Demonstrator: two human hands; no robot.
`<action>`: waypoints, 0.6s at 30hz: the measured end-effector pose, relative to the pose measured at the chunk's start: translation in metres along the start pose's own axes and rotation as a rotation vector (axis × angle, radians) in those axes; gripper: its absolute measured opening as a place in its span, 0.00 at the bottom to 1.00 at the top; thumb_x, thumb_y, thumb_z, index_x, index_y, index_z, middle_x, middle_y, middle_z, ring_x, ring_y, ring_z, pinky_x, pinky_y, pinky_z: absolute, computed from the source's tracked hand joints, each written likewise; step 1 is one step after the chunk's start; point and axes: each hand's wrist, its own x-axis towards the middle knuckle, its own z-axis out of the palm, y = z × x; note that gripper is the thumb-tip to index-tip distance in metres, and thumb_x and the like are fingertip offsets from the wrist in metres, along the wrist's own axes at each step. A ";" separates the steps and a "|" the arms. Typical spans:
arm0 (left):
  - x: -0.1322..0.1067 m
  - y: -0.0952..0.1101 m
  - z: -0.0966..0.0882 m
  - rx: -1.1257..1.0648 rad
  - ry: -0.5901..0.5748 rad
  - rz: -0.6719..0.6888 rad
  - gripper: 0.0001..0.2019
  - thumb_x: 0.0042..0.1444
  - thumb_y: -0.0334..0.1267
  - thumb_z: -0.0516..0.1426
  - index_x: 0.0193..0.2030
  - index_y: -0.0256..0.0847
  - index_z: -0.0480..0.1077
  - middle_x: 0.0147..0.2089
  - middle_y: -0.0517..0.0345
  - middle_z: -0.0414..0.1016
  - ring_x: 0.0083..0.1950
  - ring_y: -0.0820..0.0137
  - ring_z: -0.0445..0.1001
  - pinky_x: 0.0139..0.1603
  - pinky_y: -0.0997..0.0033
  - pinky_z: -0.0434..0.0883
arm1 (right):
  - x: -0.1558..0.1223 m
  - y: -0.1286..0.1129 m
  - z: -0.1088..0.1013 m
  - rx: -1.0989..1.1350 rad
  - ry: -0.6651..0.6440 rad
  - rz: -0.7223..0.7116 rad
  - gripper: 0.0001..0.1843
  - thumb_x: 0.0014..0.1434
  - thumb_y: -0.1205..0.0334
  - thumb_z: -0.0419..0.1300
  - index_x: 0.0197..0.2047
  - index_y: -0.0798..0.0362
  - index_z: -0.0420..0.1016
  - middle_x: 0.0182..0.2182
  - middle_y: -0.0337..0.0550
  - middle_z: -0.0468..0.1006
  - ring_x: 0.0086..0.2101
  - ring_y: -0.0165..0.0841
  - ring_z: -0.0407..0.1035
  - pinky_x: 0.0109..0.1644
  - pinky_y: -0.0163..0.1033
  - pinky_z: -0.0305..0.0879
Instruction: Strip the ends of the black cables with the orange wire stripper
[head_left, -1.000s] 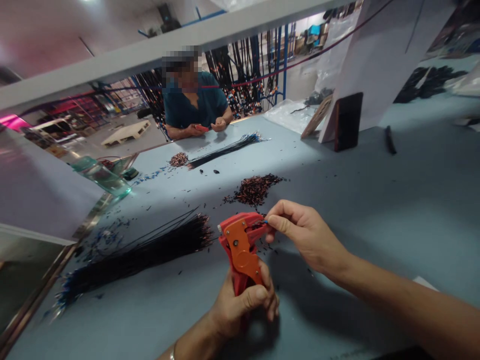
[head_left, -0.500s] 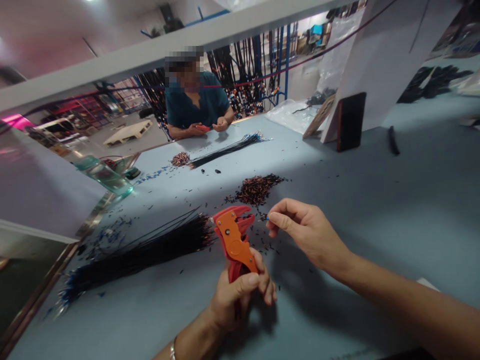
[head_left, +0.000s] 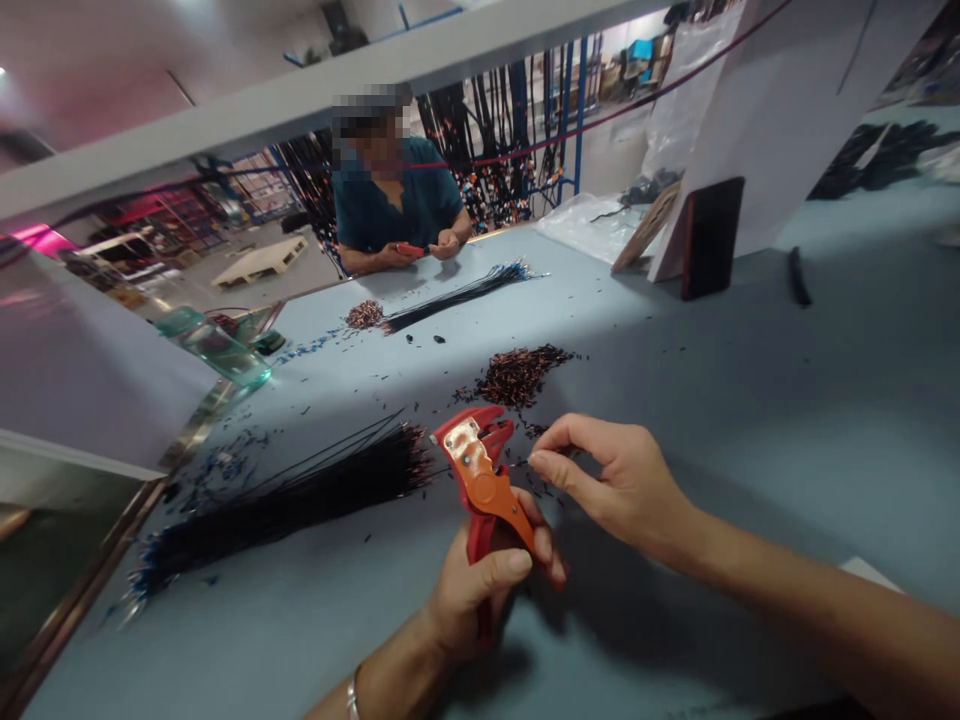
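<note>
1. Beyond our smooth blue-grey tabletop (head_left: pixel 787 430), a co-worker in a dark teal top (head_left: pixel 397 215) holds a small red tool (head_left: pixel 409 249).
2. Our left hand (head_left: pixel 484 585) wraps round the handles of a red-and-orange, pistol-shaped wire stripper (head_left: pixel 487 485), held above the tabletop, its jaws parted and pointing right.
3. Our right hand (head_left: pixel 634 490) closes thumb and forefinger in a pinch on a thin dark wire (head_left: pixel 517 464), just right of the stripper; we cannot tell whether the wire touches it.
4. Left of the stripper we see a thick bundle of thin black wires (head_left: pixel 300 510), blue and silver at its left end.
5. Behind the stripper lies a loose heap of short black and copper-coloured bits (head_left: pixel 517 375).
6. Near our left edge, a translucent green bottle (head_left: pixel 217 345) leans over.
</note>
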 end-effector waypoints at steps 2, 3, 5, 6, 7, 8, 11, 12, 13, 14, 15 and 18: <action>0.000 -0.001 -0.001 0.030 -0.017 0.006 0.16 0.50 0.39 0.64 0.45 0.36 0.68 0.34 0.56 0.72 0.35 0.67 0.74 0.41 0.63 0.70 | -0.001 0.000 0.001 -0.073 0.022 -0.104 0.08 0.62 0.64 0.59 0.30 0.53 0.73 0.25 0.36 0.78 0.26 0.27 0.69 0.34 0.34 0.62; 0.000 -0.001 -0.002 0.054 -0.029 0.002 0.16 0.50 0.39 0.64 0.44 0.36 0.69 0.34 0.55 0.72 0.35 0.67 0.74 0.40 0.64 0.70 | -0.001 0.001 0.001 -0.097 0.033 -0.153 0.08 0.62 0.65 0.59 0.30 0.53 0.73 0.25 0.36 0.78 0.26 0.27 0.69 0.35 0.34 0.62; 0.000 0.000 -0.003 0.107 -0.048 -0.011 0.16 0.50 0.40 0.64 0.42 0.35 0.69 0.35 0.55 0.71 0.36 0.67 0.74 0.40 0.65 0.70 | -0.002 0.001 0.002 -0.129 0.050 -0.237 0.08 0.62 0.66 0.59 0.31 0.53 0.72 0.24 0.35 0.77 0.26 0.27 0.68 0.36 0.35 0.62; 0.000 0.001 -0.003 0.132 -0.058 -0.019 0.15 0.50 0.41 0.64 0.41 0.35 0.70 0.35 0.54 0.71 0.36 0.66 0.74 0.40 0.65 0.70 | -0.002 0.001 0.002 -0.142 0.054 -0.266 0.08 0.62 0.67 0.58 0.31 0.53 0.72 0.24 0.35 0.77 0.26 0.27 0.68 0.36 0.35 0.63; -0.001 0.001 -0.003 0.152 -0.066 -0.026 0.15 0.50 0.42 0.65 0.40 0.34 0.71 0.35 0.54 0.71 0.36 0.66 0.74 0.40 0.65 0.70 | -0.003 0.001 0.003 -0.152 0.057 -0.287 0.08 0.62 0.67 0.58 0.30 0.53 0.72 0.23 0.35 0.76 0.26 0.27 0.67 0.36 0.35 0.63; -0.001 0.002 -0.003 0.167 -0.073 -0.034 0.15 0.50 0.42 0.65 0.39 0.34 0.71 0.35 0.54 0.70 0.36 0.66 0.74 0.41 0.65 0.70 | -0.003 0.001 0.003 -0.161 0.060 -0.302 0.08 0.62 0.68 0.58 0.30 0.53 0.72 0.23 0.35 0.76 0.25 0.27 0.67 0.36 0.35 0.63; -0.002 0.003 -0.003 0.183 -0.064 -0.053 0.15 0.50 0.44 0.65 0.38 0.33 0.72 0.34 0.53 0.70 0.36 0.66 0.73 0.41 0.65 0.69 | -0.003 0.001 0.005 -0.191 0.073 -0.341 0.08 0.62 0.68 0.58 0.30 0.53 0.71 0.22 0.36 0.75 0.24 0.28 0.66 0.36 0.37 0.63; -0.002 0.003 -0.002 0.185 -0.053 -0.054 0.16 0.50 0.44 0.65 0.38 0.33 0.72 0.34 0.53 0.71 0.36 0.65 0.73 0.41 0.65 0.69 | -0.003 0.002 0.006 -0.198 0.078 -0.360 0.08 0.62 0.68 0.57 0.30 0.53 0.71 0.22 0.36 0.75 0.24 0.28 0.66 0.36 0.37 0.63; -0.003 0.002 -0.003 0.190 -0.045 -0.055 0.16 0.50 0.44 0.65 0.37 0.33 0.72 0.34 0.53 0.71 0.36 0.65 0.73 0.41 0.65 0.69 | -0.003 0.002 0.007 -0.204 0.078 -0.379 0.08 0.62 0.68 0.57 0.30 0.54 0.70 0.22 0.36 0.75 0.23 0.27 0.66 0.37 0.38 0.63; -0.003 0.002 -0.003 0.195 -0.039 -0.058 0.16 0.49 0.45 0.65 0.37 0.33 0.71 0.34 0.52 0.71 0.36 0.65 0.73 0.41 0.64 0.68 | -0.003 0.002 0.007 -0.210 0.077 -0.397 0.08 0.62 0.68 0.57 0.30 0.54 0.70 0.22 0.36 0.74 0.23 0.27 0.65 0.37 0.38 0.63; -0.003 0.002 -0.003 0.197 -0.033 -0.063 0.17 0.49 0.45 0.65 0.37 0.33 0.71 0.34 0.52 0.72 0.36 0.65 0.73 0.41 0.64 0.68 | -0.003 0.002 0.008 -0.216 0.076 -0.412 0.08 0.62 0.69 0.56 0.30 0.53 0.70 0.22 0.35 0.74 0.22 0.27 0.65 0.37 0.39 0.62; -0.003 0.000 -0.004 0.201 -0.032 -0.084 0.17 0.49 0.45 0.65 0.38 0.34 0.71 0.34 0.53 0.71 0.36 0.65 0.73 0.41 0.64 0.68 | -0.004 0.001 0.008 -0.253 0.087 -0.448 0.09 0.62 0.69 0.56 0.30 0.53 0.70 0.22 0.36 0.75 0.23 0.28 0.66 0.36 0.39 0.62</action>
